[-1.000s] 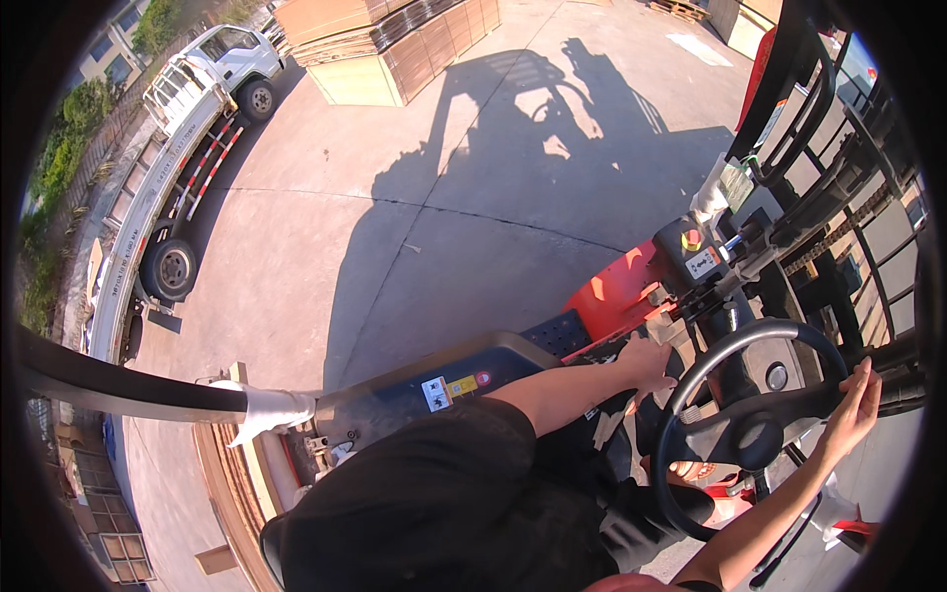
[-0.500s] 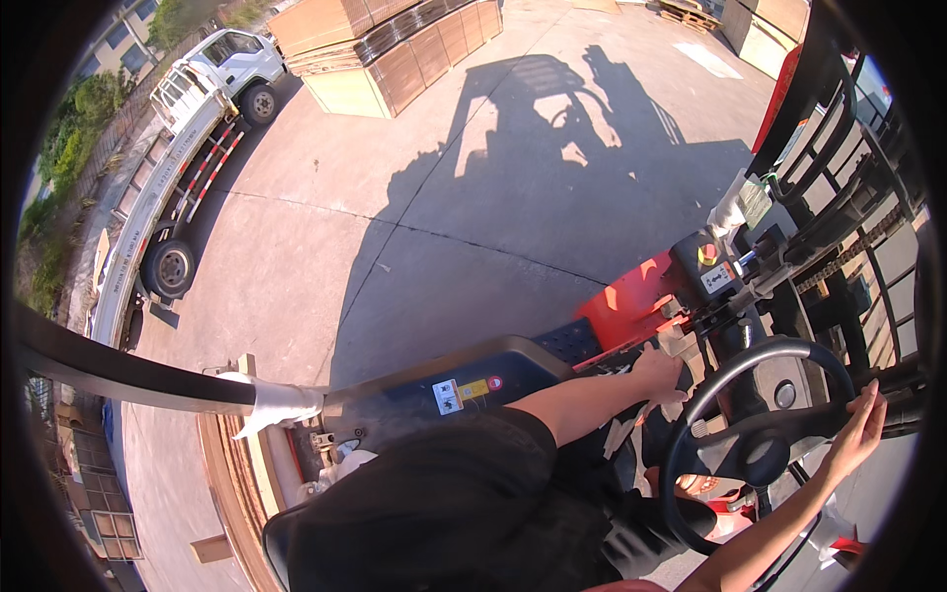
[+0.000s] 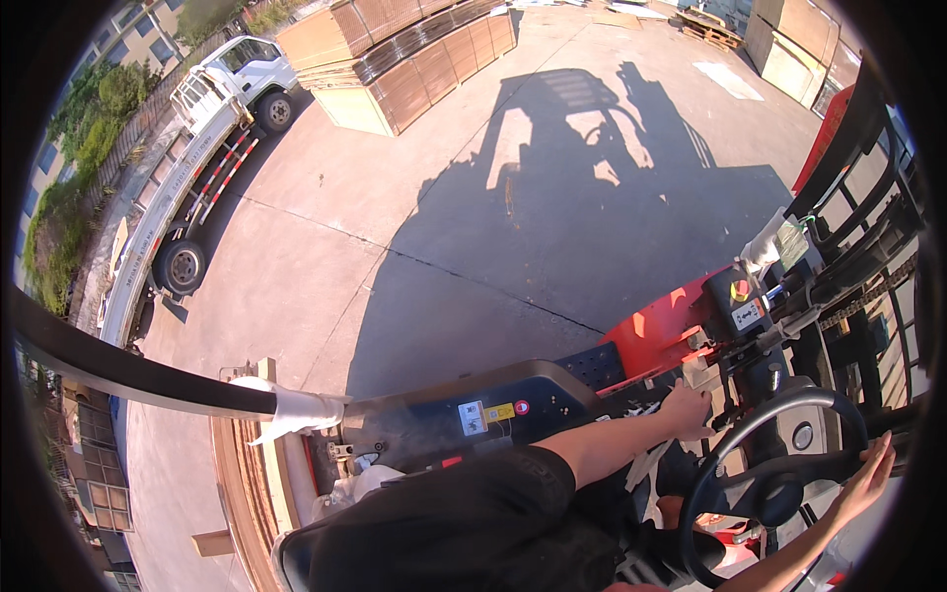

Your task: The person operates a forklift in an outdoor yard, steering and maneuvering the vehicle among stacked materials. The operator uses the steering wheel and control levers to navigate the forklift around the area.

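I sit in a forklift with a black steering wheel [image 3: 801,397] before me. My left hand [image 3: 688,412] reaches forward left of the wheel, its fingers curled down among the controls; whatever they grip is hidden beneath it. At the wheel's right rim rests my right hand [image 3: 870,476], fingers stretched out and nothing held in them. Beyond the left hand stands a dark control box [image 3: 740,301] bearing a red-and-yellow button [image 3: 740,290].
Stacked brown cartons [image 3: 414,89] and a white flatbed truck [image 3: 232,74] stand left. The forklift's shadow lies on the concrete [image 3: 306,296]. Wooden boards [image 3: 242,474] lie behind my seat. Right are the mast [image 3: 858,296], wooden crates [image 3: 789,54] and a pallet [image 3: 708,30].
The view has swung, so the forklift parts sit lower and farther right. Its shadow has slid slightly right over the concrete joints. Both hands keep their places at the controls and wheel.
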The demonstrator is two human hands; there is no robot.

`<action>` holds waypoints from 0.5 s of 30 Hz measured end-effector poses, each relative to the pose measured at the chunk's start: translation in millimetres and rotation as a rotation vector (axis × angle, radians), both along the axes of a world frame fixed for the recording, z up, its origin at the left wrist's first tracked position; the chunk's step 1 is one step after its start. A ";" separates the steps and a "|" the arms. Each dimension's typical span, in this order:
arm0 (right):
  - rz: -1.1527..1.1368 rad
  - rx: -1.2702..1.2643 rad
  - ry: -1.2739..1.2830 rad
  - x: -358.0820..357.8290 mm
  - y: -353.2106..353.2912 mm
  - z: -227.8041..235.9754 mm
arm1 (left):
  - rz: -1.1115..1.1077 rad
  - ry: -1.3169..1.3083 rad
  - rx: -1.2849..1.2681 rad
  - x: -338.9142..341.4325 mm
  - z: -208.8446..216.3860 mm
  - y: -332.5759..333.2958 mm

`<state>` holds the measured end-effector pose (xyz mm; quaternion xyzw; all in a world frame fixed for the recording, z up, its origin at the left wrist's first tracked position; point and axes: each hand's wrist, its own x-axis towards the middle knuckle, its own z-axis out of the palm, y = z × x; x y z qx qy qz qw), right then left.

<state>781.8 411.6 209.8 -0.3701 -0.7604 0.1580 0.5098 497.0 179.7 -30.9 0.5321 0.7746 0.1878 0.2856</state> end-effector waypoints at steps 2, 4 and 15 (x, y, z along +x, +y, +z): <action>-0.004 -0.048 -0.026 3.8 25.8 1.5 | 0.010 0.031 0.012 2.8 2.1 24.0; -0.009 -0.032 -0.015 5.8 53.7 2.6 | 0.005 0.040 0.010 2.9 3.8 49.9; -0.012 -0.086 -0.007 -14.6 140.6 9.5 | -0.014 0.055 -0.026 -14.1 7.0 152.9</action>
